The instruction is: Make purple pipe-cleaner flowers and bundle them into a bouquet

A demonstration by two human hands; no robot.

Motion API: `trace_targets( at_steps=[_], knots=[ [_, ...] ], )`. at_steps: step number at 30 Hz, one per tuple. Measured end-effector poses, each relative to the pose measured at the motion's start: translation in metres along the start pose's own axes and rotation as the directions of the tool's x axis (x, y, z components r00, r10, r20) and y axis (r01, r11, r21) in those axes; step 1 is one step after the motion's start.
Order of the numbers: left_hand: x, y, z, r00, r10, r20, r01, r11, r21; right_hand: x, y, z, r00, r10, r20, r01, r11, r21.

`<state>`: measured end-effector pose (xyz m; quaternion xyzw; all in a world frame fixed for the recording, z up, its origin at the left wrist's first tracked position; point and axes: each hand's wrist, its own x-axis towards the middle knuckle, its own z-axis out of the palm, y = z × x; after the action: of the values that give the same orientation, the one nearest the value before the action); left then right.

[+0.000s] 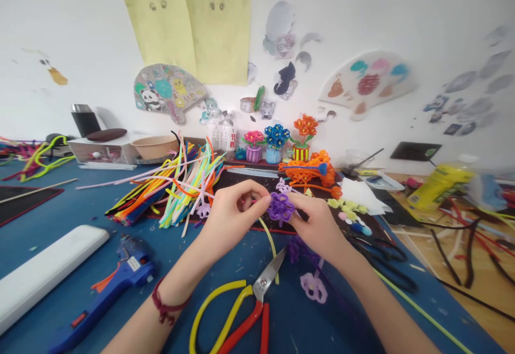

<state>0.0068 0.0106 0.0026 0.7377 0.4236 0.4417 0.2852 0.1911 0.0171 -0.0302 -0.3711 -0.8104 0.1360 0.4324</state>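
A dark purple pipe-cleaner flower (280, 207) is held up between my hands, above the dark mat. My right hand (319, 224) grips it from the right, with fingers partly hidden behind the petals. The thumb and forefinger of my left hand (237, 212) are pinched together at its left edge. Below the right hand lie another dark purple flower (295, 249) and a pale lilac flower (314, 288). Scissors (261, 284) with yellow and red handles lie with the blades partly apart, tip towards the flowers. A pale yellow pipe cleaner (269, 236) runs behind the blades.
A blue glue gun (129, 268) and a white case (48, 273) lie at left. Pipe-cleaner bundles (181, 187) are piled behind my left hand. Potted pipe-cleaner flowers (277, 142) stand by the wall. At right are black scissors (382, 255), small pompoms (350, 209) and a yellow bottle (440, 182).
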Motion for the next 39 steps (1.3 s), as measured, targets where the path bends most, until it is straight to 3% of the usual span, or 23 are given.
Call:
trace_targets(
  at_steps=[4, 10, 15, 20, 30, 39],
  knots=[
    [0.001, -0.001, 0.001, 0.996, -0.081, 0.026, 0.084, 0.982, -0.171, 0.001, -0.004, -0.001, 0.999, -0.006, -0.047, 0.006, 1.0, 0.002],
    [-0.001, 0.005, -0.001, 0.987, -0.096, 0.13, 0.139, 0.914, -0.381, 0.0, -0.011, -0.004, 0.976, -0.12, -0.184, 0.134, 0.989, 0.068],
    [-0.001, 0.006, -0.002, 0.973, -0.143, 0.184, 0.214, 0.857, -0.47, 0.0, -0.012, -0.005, 0.982, -0.111, -0.154, 0.133, 0.98, 0.145],
    [-0.002, 0.003, 0.0, 0.93, -0.164, 0.33, 0.327, 0.78, -0.534, -0.002, -0.01, -0.005, 0.989, -0.086, -0.122, 0.108, 0.976, 0.188],
    [-0.005, 0.002, 0.008, 0.964, -0.101, 0.246, 0.244, 0.707, -0.664, -0.004, -0.013, -0.002, 0.998, -0.008, -0.055, 0.025, 0.95, 0.311],
    [-0.005, -0.004, 0.013, 0.97, 0.013, 0.244, 0.175, 0.66, -0.731, -0.002, -0.019, -0.002, 0.997, 0.079, -0.002, -0.063, 0.803, 0.593]
  ],
)
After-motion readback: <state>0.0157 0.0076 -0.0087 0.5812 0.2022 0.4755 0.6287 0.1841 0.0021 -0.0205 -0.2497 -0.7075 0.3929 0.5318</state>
